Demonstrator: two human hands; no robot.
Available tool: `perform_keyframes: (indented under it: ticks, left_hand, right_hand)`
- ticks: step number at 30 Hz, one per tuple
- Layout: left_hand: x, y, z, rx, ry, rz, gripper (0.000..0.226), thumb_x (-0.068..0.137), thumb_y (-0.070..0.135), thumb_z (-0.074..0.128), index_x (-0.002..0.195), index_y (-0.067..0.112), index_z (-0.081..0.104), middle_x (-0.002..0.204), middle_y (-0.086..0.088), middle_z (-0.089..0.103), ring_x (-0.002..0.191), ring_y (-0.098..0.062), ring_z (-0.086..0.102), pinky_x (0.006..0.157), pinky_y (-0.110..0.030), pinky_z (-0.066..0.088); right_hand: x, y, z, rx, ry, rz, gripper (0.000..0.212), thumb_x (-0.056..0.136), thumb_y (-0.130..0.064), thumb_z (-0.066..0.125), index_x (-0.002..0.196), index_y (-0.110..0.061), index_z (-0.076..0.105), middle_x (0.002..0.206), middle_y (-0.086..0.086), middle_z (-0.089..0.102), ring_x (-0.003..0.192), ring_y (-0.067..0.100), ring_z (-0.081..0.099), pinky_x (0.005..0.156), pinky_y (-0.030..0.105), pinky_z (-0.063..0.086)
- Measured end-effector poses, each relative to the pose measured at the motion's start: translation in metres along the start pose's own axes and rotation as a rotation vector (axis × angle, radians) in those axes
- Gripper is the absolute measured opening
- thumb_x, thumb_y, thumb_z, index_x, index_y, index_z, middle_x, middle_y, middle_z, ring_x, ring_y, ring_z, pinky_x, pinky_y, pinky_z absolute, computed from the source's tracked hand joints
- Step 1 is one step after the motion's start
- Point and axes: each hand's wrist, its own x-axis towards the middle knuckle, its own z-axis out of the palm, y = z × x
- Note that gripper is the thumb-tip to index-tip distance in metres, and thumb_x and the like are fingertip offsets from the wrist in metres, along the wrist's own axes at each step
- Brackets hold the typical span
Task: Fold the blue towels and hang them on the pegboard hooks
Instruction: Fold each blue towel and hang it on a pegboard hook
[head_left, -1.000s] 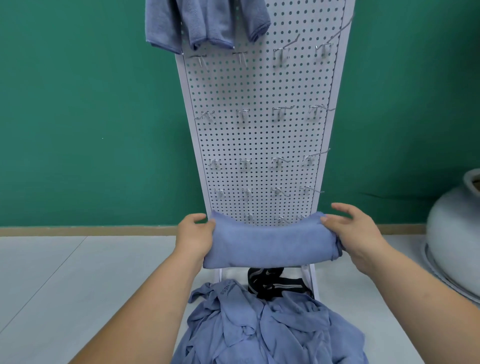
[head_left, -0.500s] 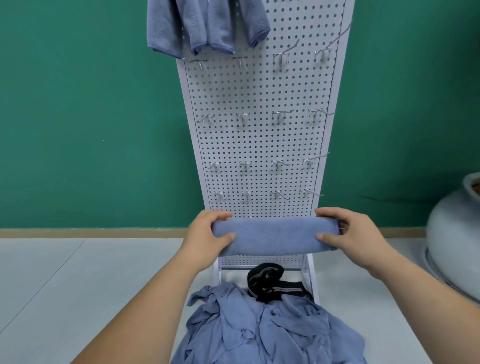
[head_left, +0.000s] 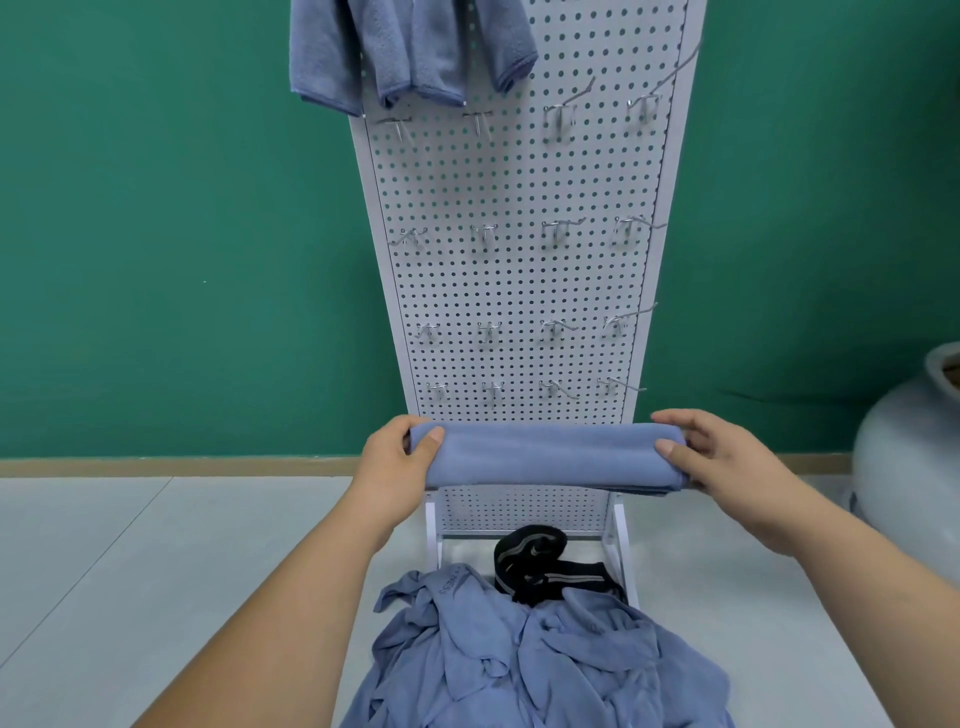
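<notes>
I hold a folded blue towel (head_left: 545, 457) level in front of the lower part of the white pegboard (head_left: 519, 270). My left hand (head_left: 395, 467) grips its left end and my right hand (head_left: 727, 462) grips its right end, thumbs on top. Blue towels (head_left: 405, 47) hang from hooks at the board's top left. Rows of bare metal hooks (head_left: 558, 231) stick out below them. A heap of unfolded blue towels (head_left: 519, 660) lies on the floor at the foot of the board.
A black strap with grey stripes (head_left: 540, 566) lies between the board's white legs (head_left: 431, 535). A large pale ceramic jar (head_left: 914, 452) stands on the right. A green wall (head_left: 182, 234) is behind the board, above a grey tiled floor (head_left: 156, 571).
The towel has gone from a hanging fold to a narrower flat band held level. Both hands rose a little and turned over its ends.
</notes>
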Motion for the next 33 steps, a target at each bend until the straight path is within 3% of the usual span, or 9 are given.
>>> perform_keyframes:
  ticks: [4,9,12,15,20,25,27,29,33]
  left_hand:
    - [0.004,0.0,-0.002,-0.043,0.103,0.013,0.01,0.105,0.026,0.063,0.107,0.018,0.069,0.096,-0.003,0.075,0.074,-0.021,0.065,0.052,-0.03,0.054]
    - [0.008,-0.012,0.002,0.188,0.108,-0.006,0.017,0.1,0.042,0.067,0.094,0.026,0.066,0.086,0.002,0.073,0.076,-0.028,0.072,0.068,-0.049,0.062]
    - [0.001,-0.01,0.01,0.347,0.073,-0.044,0.031,0.103,0.044,0.06,0.093,0.014,0.06,0.087,-0.002,0.066,0.078,-0.024,0.062,0.069,-0.037,0.052]
    - [-0.002,-0.009,0.014,0.291,0.066,-0.11,0.039,0.106,0.042,0.055,0.087,0.009,0.05,0.082,-0.004,0.054,0.071,-0.02,0.045,0.062,-0.034,0.036]
    - [-0.005,0.005,0.022,0.032,0.116,-0.12,0.04,0.103,0.042,0.061,0.086,0.008,0.049,0.081,-0.004,0.047,0.072,-0.02,0.041,0.064,-0.034,0.035]
    - [-0.023,0.036,0.045,-0.099,0.189,0.028,0.026,0.101,0.033,0.067,0.09,0.014,0.052,0.077,0.003,0.056,0.068,-0.015,0.049,0.062,-0.029,0.04]
    - [-0.032,0.047,0.057,-0.172,0.129,0.037,0.016,0.098,0.029,0.071,0.099,0.025,0.055,0.087,0.005,0.068,0.077,-0.012,0.064,0.068,-0.029,0.05]
    - [-0.04,0.057,0.066,-0.241,0.045,0.036,0.027,0.096,0.016,0.073,0.111,0.032,0.057,0.109,0.006,0.071,0.096,-0.009,0.071,0.081,-0.029,0.057]
    - [-0.056,0.08,0.073,-0.301,-0.102,0.043,0.051,0.093,-0.008,0.062,0.127,0.03,0.055,0.125,0.01,0.065,0.097,0.001,0.069,0.072,-0.012,0.052]
  right_hand:
    - [-0.001,-0.006,-0.003,0.021,0.024,-0.007,0.018,0.101,-0.016,0.069,0.118,-0.015,0.073,0.098,0.005,0.082,0.08,0.016,0.072,0.08,0.035,0.058]
    - [0.002,0.002,0.007,-0.049,0.064,0.045,0.008,0.104,-0.021,0.066,0.109,-0.016,0.069,0.087,0.012,0.08,0.075,0.023,0.067,0.081,0.043,0.059]
    - [0.003,0.011,0.015,-0.064,0.016,0.106,0.01,0.108,-0.028,0.057,0.11,-0.019,0.06,0.088,0.019,0.077,0.075,0.025,0.068,0.078,0.042,0.063]
    - [0.004,0.017,0.018,-0.194,0.03,0.128,0.01,0.109,-0.037,0.053,0.106,-0.028,0.057,0.09,0.023,0.072,0.066,0.021,0.062,0.074,0.048,0.058]
    - [0.004,0.002,0.021,-0.202,0.155,0.045,0.01,0.106,-0.038,0.059,0.115,-0.034,0.061,0.08,-0.001,0.079,0.083,0.027,0.073,0.085,0.047,0.058]
    - [-0.013,-0.03,0.047,-0.237,0.387,-0.131,0.012,0.101,-0.035,0.067,0.109,-0.026,0.068,0.076,-0.012,0.076,0.082,0.013,0.071,0.073,0.034,0.055]
    - [-0.022,-0.041,0.062,-0.172,0.388,-0.163,0.01,0.1,-0.032,0.069,0.109,-0.031,0.066,0.079,-0.009,0.076,0.08,0.014,0.071,0.074,0.039,0.059]
    - [-0.028,-0.048,0.076,-0.05,0.345,-0.151,0.016,0.099,-0.023,0.071,0.108,-0.034,0.063,0.085,-0.009,0.076,0.083,0.016,0.072,0.079,0.044,0.061]
    - [-0.037,-0.06,0.092,0.177,0.239,-0.12,0.029,0.094,-0.006,0.074,0.112,-0.025,0.061,0.101,-0.005,0.075,0.097,0.018,0.073,0.093,0.044,0.059]
